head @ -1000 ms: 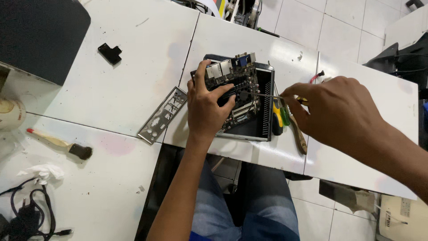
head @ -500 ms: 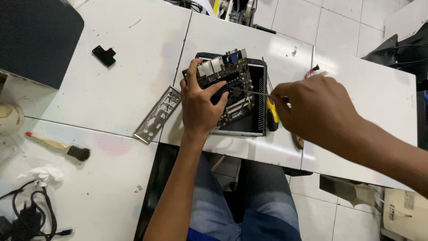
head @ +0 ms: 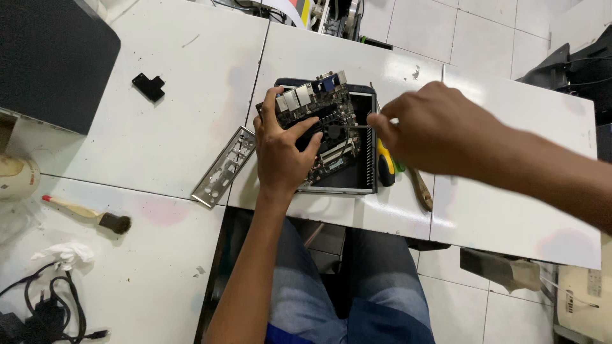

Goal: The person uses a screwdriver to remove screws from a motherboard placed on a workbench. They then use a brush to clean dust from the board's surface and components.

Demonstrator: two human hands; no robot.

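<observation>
Head view, looking down on a white desk (head: 159, 121) made of pushed-together panels.

Left hand (head: 284, 150) lies palm-down on a small circuit board (head: 322, 118), fingers spread and curled over its edge, thumb on the left side — gripping the board. The board sits tilted, partly inside a shallow black case (head: 360, 172) near the middle of the desk; a row of metal ports runs along the board's far edge, and a small round fan shows near its centre.

Right hand (head: 433, 134) is closed around a thin screwdriver (head: 360, 125), its shaft pointing left, the tip at the board just beside the fan. Handle mostly hidden in the fist.

Just right of the case, under the right hand: a yellow-handled tool (head: 384, 167) and a green-handled one, partly covered. A wooden-handled tool (head: 422, 190) lies beside them.

Left of the case, touching or nearly touching it — a silver port plate (head: 223, 167), flat on the desk. Farther left: a small black bracket (head: 148, 86), a wooden brush (head: 89, 213) with dark bristles, a crumpled tissue (head: 67, 253), black cables (head: 44, 306).
</observation>
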